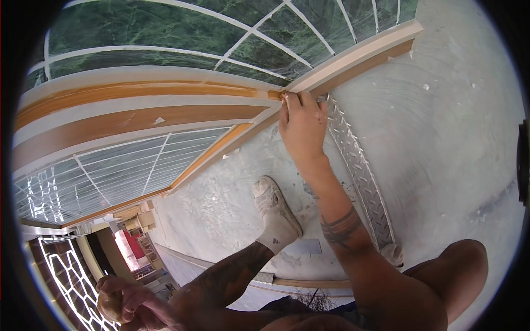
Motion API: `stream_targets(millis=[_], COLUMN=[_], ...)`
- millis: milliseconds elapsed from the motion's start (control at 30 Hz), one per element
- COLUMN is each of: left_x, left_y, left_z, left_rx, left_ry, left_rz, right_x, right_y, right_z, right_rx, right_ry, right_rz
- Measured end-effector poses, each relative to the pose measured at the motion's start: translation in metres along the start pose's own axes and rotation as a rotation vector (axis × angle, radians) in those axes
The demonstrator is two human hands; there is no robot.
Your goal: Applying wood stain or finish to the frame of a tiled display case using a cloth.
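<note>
My right hand [305, 122] reaches up to the corner of a wooden frame [165, 89]. Its fingers are bent and pressed together at the corner joint, and whatever they pinch is too small or hidden to make out. Glossy orange-brown colour streaks the frame's edge and ends close to my fingertips. At the lower left, my left hand [144, 306] is curled around a rounded tan-brown object [112, 304], which is dim and partly covered by the fingers. Dark green panels [138, 33] crossed by white lines fill the frame above and below the moulding.
A metal tread-plate strip [361, 171] runs along the grey floor [441, 127] beside my right forearm. My foot in a white sock and sandal [270, 201] stands under the frame. A grey tile piece [303, 246] lies near it. White patterned grillwork [69, 276] stands at the left.
</note>
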State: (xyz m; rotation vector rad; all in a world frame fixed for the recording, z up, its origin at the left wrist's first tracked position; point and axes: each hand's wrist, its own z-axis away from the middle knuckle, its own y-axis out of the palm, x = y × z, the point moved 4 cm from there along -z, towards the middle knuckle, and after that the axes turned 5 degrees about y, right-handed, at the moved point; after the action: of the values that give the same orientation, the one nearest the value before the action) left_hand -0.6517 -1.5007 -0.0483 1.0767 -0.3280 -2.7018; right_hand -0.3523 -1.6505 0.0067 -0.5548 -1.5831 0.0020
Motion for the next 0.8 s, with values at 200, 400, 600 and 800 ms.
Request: stream_targets(millis=[200, 400, 600, 800], left_x=[-0.009, -0.018, -0.029, -0.093], left_y=[0.007, 0.008, 0.007, 0.054], left_z=[-0.006, -0.014, -0.021, 0.042], left_rx=[0.014, 0.028, 0.031, 0.07], left_ry=[0.0, -0.012, -0.025, 0.143], left_rz=[0.041, 0.074, 0.113, 0.232], right_x=[-0.006, -0.015, 0.004, -0.02], right_y=[-0.015, -0.031, 0.002, -0.01], right_z=[-0.011, -0.014, -0.005, -0.013], right_rx=[0.114, 0.061, -0.025, 0.128], right_ry=[0.036, 0.11, -0.004, 0.187], right_rz=[-0.096, -0.248, 0.005, -0.254])
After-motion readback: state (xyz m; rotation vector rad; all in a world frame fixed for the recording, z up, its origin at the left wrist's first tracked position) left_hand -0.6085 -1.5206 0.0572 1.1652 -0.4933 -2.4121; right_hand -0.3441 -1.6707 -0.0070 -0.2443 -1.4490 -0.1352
